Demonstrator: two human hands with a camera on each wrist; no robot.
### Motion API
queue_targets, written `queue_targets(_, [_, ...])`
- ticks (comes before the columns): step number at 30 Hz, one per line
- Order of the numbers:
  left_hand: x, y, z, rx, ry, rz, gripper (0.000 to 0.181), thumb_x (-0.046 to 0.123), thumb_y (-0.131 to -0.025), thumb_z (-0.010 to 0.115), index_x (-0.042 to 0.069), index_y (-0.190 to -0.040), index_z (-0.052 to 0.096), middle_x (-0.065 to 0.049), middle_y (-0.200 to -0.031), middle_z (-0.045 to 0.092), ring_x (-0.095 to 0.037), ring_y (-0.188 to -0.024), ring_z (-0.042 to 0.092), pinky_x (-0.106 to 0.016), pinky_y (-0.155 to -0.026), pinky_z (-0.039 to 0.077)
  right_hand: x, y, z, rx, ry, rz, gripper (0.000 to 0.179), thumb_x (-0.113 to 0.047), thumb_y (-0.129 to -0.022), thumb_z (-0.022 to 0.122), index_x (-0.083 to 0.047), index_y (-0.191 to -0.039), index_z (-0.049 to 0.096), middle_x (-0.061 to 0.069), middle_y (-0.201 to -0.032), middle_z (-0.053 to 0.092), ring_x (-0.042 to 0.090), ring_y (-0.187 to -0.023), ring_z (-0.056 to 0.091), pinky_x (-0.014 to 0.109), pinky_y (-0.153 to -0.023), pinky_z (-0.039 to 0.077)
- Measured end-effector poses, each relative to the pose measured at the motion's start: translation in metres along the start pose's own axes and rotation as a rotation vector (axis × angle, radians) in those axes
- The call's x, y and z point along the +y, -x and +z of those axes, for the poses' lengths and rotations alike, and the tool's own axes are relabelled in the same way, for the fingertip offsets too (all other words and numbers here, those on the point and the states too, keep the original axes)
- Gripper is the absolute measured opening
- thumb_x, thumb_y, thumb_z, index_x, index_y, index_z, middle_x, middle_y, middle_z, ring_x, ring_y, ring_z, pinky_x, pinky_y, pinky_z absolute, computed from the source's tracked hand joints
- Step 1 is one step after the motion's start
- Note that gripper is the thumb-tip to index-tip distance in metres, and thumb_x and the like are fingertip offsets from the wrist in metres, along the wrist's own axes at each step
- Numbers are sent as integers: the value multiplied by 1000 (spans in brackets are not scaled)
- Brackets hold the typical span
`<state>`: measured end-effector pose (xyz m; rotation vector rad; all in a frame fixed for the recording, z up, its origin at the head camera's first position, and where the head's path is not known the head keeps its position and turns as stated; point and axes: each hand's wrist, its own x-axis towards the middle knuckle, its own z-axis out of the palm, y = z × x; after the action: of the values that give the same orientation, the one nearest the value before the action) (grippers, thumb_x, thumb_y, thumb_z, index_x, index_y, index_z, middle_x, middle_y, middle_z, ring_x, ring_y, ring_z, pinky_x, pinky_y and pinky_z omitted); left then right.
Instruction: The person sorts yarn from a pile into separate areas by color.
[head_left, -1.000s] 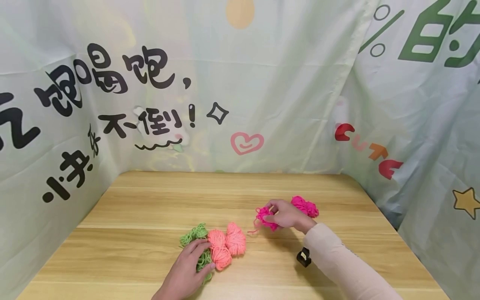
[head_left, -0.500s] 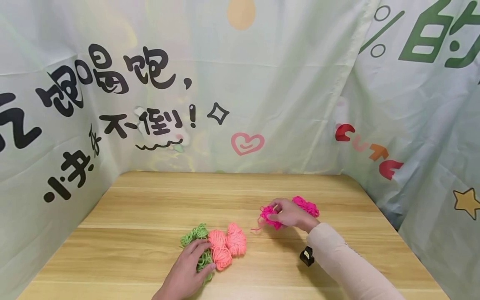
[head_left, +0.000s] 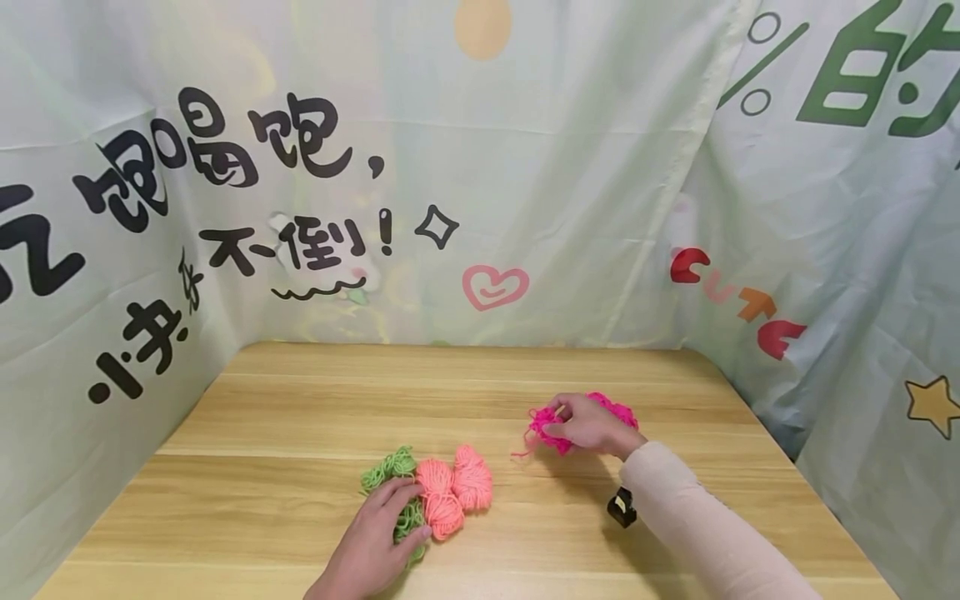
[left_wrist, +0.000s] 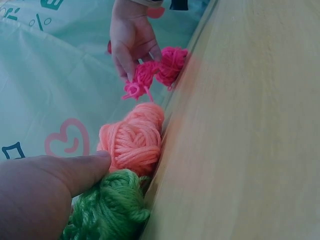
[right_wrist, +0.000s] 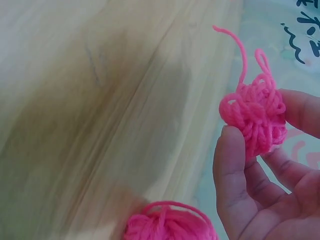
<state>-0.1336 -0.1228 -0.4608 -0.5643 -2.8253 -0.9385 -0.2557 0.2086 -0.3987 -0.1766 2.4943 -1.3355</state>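
Observation:
My right hand pinches a small bundle of hot-pink yarn between thumb and fingertips, with a loose tail hanging from it. The bundle is held above the table in the right wrist view. Another hot-pink yarn bundle lies behind that hand, partly hidden by it. My left hand rests over a green yarn bundle, covering its middle. Its fingertips and thumb reach the edge of the coral yarn bundles, which sit against the green one. In the left wrist view the thumb lies straight along the coral yarn.
The wooden table carries all the yarn. Printed fabric sheets hang behind it and along both sides. A small black device is at the right sleeve's cuff.
My right hand has moved a little to the right with the pink yarn, toward the other pink bundle, which it now covers more. The left hand has stayed in place.

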Motion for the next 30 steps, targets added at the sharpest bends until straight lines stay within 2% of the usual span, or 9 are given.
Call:
queue_targets(6, [0, 0, 1, 5, 0, 0, 49, 32, -88, 71, 6, -128, 59, -12, -135, 52, -36, -125, 47, -55, -99, 42, -1, 0, -7, 27, 90, -12, 23, -8, -91, 67, -1, -111, 59, 11, -85, 60, 23, -64, 66, 41, -63, 57])
queue_targets(10, [0, -1, 1, 2, 1, 0, 48, 31, -89, 71, 5, -128, 59, -11, -134, 52, -36, -124, 47, -54, -99, 43, -1, 0, -10, 41, 108, -13, 24, -9, -91, 68, 0, -111, 59, 11, -85, 60, 20, -64, 64, 41, -63, 58])
queue_targets(14, [0, 0, 0, 1, 5, -1, 48, 31, -89, 71, 5, -127, 59, -12, -134, 52, -36, -124, 47, -55, -99, 43, -1, -1, -13, 48, 121, -19, 23, -10, -92, 67, 0, -110, 59, 11, -83, 60, 21, -63, 65, 41, -62, 58])
queue_targets(19, [0, 1, 1, 17, 7, -1, 49, 30, -88, 72, 6, -128, 58, -12, -134, 52, -36, -125, 46, -55, -100, 41, -2, -3, -16, 80, 201, -30, 22, -12, -91, 68, -2, -109, 59, 7, -78, 63, 22, -62, 65, 35, -55, 54])
queue_targets(23, [0, 1, 2, 26, 6, 3, 49, 30, -88, 72, 6, -128, 58, -12, -133, 52, -35, -125, 47, -54, -100, 42, -2, -5, -17, 99, 240, -35, 22, -12, -90, 69, -2, -107, 60, 6, -76, 63, 24, -61, 65, 34, -55, 53])
queue_targets(30, [0, 1, 0, -4, 12, -7, 51, 33, -89, 70, 5, -129, 57, -13, -134, 52, -37, -126, 45, -56, -100, 41, -1, -8, -17, 126, 278, -39, 21, -12, -90, 70, -3, -106, 60, 5, -71, 62, 23, -59, 63, 30, -52, 50])
